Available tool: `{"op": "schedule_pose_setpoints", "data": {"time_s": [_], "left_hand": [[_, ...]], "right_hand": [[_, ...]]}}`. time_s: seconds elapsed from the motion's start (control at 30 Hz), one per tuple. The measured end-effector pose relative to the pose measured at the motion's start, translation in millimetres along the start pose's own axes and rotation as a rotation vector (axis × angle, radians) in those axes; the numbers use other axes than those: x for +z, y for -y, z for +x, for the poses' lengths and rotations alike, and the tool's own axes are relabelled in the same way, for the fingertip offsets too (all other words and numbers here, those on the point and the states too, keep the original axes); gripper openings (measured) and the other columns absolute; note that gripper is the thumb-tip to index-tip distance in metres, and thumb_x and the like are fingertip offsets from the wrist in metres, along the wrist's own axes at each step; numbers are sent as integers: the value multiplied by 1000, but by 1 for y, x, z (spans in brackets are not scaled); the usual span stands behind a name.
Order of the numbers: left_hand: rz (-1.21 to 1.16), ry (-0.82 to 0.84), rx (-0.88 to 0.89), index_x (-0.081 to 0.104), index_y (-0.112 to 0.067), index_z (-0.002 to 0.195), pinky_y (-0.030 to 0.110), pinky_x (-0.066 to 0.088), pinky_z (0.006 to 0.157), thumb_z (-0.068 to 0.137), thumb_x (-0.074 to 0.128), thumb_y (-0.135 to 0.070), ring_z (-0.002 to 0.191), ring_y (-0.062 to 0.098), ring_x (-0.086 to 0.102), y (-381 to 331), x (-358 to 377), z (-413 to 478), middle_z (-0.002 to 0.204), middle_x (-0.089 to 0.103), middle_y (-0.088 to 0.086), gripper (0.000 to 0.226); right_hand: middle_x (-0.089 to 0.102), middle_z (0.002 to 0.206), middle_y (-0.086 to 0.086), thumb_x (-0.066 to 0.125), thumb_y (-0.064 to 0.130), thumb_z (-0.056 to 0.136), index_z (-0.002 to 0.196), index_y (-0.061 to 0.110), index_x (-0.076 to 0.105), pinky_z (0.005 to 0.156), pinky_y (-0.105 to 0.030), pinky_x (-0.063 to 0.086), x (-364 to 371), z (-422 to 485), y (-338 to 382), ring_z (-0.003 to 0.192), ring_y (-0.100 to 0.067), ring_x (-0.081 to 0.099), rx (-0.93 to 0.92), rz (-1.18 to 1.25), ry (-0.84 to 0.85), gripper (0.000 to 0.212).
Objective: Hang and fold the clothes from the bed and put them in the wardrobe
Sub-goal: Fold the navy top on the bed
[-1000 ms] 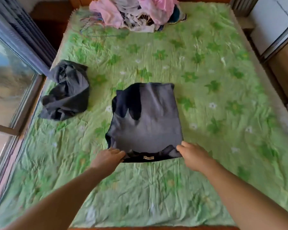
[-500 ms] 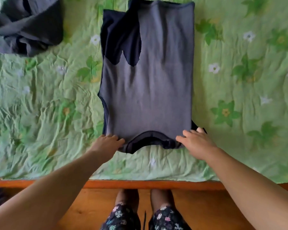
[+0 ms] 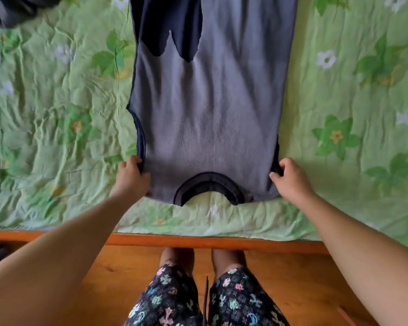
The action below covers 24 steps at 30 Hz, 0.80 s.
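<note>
Grey sleeveless top (image 3: pixel 210 114) lying flat on the green floral bedsheet (image 3: pixel 57 118), neckline toward the person

Its long axis is running straight away from the wooden bed edge (image 3: pixel 198 241), with the navy-trimmed collar nearest. The left hand (image 3: pixel 132 177) and right hand (image 3: pixel 290 177) are each curling fingers round a shoulder edge and gripping it. Half a second ago they were lying on the near corners. The crumpled dark garment (image 3: pixel 10 10) is now sitting mostly beyond the top-left frame edge.

No legible text anywhere.
</note>
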<state>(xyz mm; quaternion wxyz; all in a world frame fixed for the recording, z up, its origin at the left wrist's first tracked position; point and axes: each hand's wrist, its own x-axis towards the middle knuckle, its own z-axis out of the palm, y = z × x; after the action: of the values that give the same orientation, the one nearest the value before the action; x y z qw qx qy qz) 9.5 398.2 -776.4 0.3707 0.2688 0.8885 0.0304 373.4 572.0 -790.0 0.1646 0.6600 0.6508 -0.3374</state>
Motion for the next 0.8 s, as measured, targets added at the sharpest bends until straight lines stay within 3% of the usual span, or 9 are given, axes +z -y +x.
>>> {"op": "schedule_pose_setpoints", "data": {"time_s": [0.1,0.2,0.33,0.47,0.53,0.67,0.73,0.8], "left_hand": [[16,25,-58,48,-12,120,39,48,75,91,62,-14,91,37,62,8,3,7,100,65,14,32],[172,39,-44,56,-12,104,36,48,68,91,63,-18,82,36,63,17,2,8,93,65,12,16],[297,102,-20,56,-13,90,35,46,65,90,61,-16,77,34,59,21,-2,6,89,65,13,6],[219,89,-41,57,-12,79,33,44,55,82,61,-16,68,33,59,14,-3,9,72,62,10,7],[81,21,-37,56,-12,74,33,37,54,84,63,-22,64,30,55,7,-1,18,67,60,8,16],[-456,-78,-133,66,-18,87,35,49,68,89,70,-30,68,24,57,-16,-11,52,74,63,2,13],[-713,-64,-188,67,-14,87,34,50,67,92,69,-26,65,20,54,-29,-20,66,71,58,3,13],[-930,-39,-210,64,-16,82,26,45,54,96,66,-20,56,14,50,-42,-29,78,65,52,0,15]], "right_hand": [[64,124,-24,68,21,93,122,2,57,89,-42,46,6,4,-11,115,-43,60,9,-16,121,37],[64,125,-20,63,29,97,124,6,55,81,-38,42,7,-7,-32,112,-40,60,76,7,85,37],[65,117,-17,62,28,97,112,8,55,79,-37,43,8,-12,-38,105,-38,61,129,-25,152,26],[66,104,-11,71,26,88,106,15,56,74,-35,45,3,-8,-14,97,-35,63,81,40,-123,26],[65,97,-4,73,25,86,103,16,60,76,-35,47,2,1,-2,93,-31,62,36,176,-216,24],[61,84,14,74,28,86,107,22,61,81,-33,47,-14,35,27,90,-22,64,84,559,-165,25],[71,91,2,74,26,87,94,22,63,84,-42,53,-24,56,40,90,-25,68,129,753,-109,14],[74,99,-10,71,23,90,86,17,65,83,-46,56,-36,74,52,89,-29,68,183,912,-54,9]]}}
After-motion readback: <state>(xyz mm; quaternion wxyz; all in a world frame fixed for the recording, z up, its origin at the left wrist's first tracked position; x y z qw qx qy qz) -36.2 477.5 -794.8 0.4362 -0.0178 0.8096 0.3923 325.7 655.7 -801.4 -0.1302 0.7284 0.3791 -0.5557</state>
